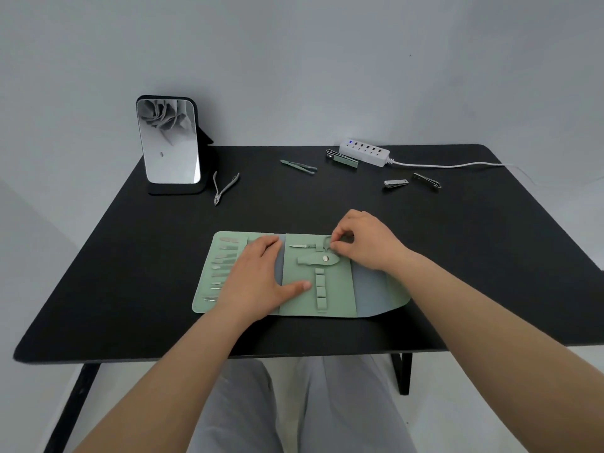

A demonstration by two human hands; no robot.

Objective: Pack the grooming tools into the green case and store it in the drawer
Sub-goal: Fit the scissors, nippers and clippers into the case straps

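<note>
Under the left hand [258, 282] the case [336, 289] looks like matt, smooth green leatherette with a shiny metal snap [325, 258]. Beyond both hands, the bench [457, 240] is matt black; the clippers [395, 183] are glossy metal.

Left hand [258, 277]: palm down with fingers straight and spread, lying flat on the left half of the green case [336, 289], thumb reaching toward the case's middle panel; bare forearm runs back from it toward the near edge of the case and beyond. Right hand [366, 243]: fingers curled, thumb and fingertips pinched together at the far edge of the case's middle panel, wrist raised slightly over the case's right flap, bare forearm angling off past the case's near right corner.
</note>
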